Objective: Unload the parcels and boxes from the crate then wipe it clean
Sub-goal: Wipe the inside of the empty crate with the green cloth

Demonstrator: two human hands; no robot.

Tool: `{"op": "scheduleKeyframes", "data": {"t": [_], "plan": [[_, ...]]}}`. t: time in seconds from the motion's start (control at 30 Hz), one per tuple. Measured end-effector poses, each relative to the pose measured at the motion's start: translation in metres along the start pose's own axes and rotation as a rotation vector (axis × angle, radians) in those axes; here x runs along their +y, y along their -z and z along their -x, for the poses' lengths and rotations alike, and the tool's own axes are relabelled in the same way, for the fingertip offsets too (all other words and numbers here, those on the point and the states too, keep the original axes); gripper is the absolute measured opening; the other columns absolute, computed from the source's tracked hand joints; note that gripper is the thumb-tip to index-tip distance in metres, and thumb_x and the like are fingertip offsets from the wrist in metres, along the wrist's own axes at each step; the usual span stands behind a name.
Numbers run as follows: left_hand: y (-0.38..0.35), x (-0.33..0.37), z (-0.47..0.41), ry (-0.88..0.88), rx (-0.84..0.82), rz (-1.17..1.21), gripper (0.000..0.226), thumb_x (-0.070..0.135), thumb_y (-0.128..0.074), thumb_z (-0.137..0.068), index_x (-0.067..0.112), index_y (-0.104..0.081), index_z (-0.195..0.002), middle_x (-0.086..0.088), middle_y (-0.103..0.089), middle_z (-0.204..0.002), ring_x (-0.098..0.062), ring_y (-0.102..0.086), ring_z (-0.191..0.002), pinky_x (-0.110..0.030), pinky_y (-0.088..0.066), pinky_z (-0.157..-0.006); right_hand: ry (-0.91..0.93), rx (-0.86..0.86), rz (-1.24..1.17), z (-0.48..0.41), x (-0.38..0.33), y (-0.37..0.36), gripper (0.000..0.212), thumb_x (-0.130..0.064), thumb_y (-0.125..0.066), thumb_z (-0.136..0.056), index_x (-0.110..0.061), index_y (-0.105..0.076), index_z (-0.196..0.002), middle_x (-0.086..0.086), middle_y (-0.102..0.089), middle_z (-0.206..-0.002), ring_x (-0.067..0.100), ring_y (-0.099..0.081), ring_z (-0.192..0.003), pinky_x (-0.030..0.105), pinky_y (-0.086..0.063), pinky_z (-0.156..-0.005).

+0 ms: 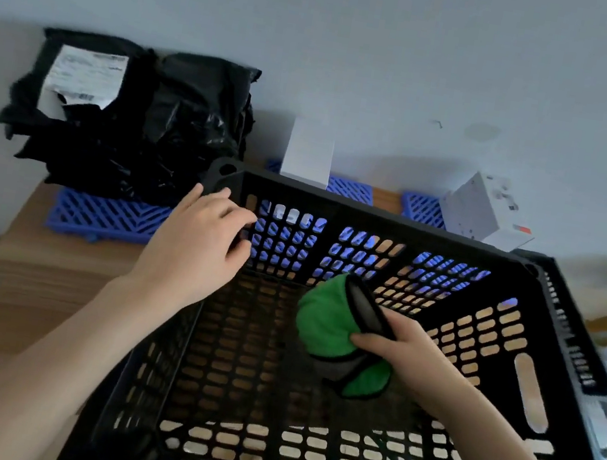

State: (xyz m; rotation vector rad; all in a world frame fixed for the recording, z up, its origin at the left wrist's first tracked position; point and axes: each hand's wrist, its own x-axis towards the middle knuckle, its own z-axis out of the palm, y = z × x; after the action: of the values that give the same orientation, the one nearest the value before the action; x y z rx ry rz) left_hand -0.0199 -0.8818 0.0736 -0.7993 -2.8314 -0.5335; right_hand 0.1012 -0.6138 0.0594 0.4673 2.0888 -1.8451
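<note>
The right hand [407, 355] grips a bunched green cloth [319, 323], thumb and fingers curled round its dark-edged fold. It holds the cloth inside the black crate [376, 211], above the slotted floor. The left hand [193, 252] curls its fingers over the crate's far left corner, with the tips hooked at the lattice wall. The crate is rigid plastic, pierced with rounded slots. Beyond it, crinkled glossy black parcels [132, 123] lie stacked on a blue ribbed mat [105, 216]. A white box [307, 155] stands just behind the far rim, and a second white box [488, 209] sits tilted further right. The mat lies on a pale wooden surface [45, 292].
</note>
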Motion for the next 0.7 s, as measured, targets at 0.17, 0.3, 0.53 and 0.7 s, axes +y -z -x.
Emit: {"op": "scheduleKeyframes", "data": {"t": [0.17, 0.3, 0.53, 0.7], "plan": [[0.014, 0.013, 0.013, 0.143, 0.087, 0.329, 0.021, 0.025, -0.064, -0.093, 0.019, -0.070, -0.112, 0.001, -0.065, -0.123, -0.013, -0.049, -0.130, -0.032, -0.033, -0.114, 0.149, -0.102, -0.351, 0.005, -0.039, -0.017, 0.038, -0.004, -0.068, -0.073, -0.006, -0.067, -0.112, 0.019, -0.067, -0.116, 0.034, -0.065, -0.107, 0.037, -0.054, -0.088], [0.034, 0.025, 0.036, 0.263, 0.038, 0.644, 0.018, 0.036, -0.057, -0.095, 0.031, -0.071, -0.106, 0.019, -0.066, -0.113, 0.007, -0.052, -0.119, -0.022, -0.039, -0.102, 0.197, -0.289, -0.487, 0.003, -0.072, -0.035, 0.034, -0.005, -0.069, -0.077, -0.009, -0.069, -0.111, 0.018, -0.066, -0.118, 0.031, -0.064, -0.109, 0.034, -0.055, -0.082], [0.055, 0.023, 0.056, 0.510, 0.013, 1.296, 0.021, 0.007, -0.040, -0.102, 0.005, -0.059, -0.096, -0.018, -0.059, -0.109, -0.039, -0.056, -0.119, -0.050, -0.041, -0.108, 0.222, -0.390, -0.535, -0.006, -0.107, -0.086, 0.035, -0.009, -0.064, -0.079, -0.009, -0.067, -0.114, 0.014, -0.068, -0.116, 0.029, -0.066, -0.107, 0.034, -0.056, -0.079], [0.089, 0.004, 0.066, 0.487, 0.290, 1.403, 0.017, 0.032, -0.053, -0.087, 0.021, -0.064, -0.080, 0.003, -0.062, -0.081, -0.008, -0.061, -0.077, -0.021, -0.050, -0.064, 0.300, -0.412, -0.492, -0.012, -0.121, -0.124, 0.034, -0.012, -0.065, -0.083, -0.013, -0.066, -0.117, 0.012, -0.067, -0.120, 0.027, -0.064, -0.112, 0.033, -0.055, -0.085]]}}
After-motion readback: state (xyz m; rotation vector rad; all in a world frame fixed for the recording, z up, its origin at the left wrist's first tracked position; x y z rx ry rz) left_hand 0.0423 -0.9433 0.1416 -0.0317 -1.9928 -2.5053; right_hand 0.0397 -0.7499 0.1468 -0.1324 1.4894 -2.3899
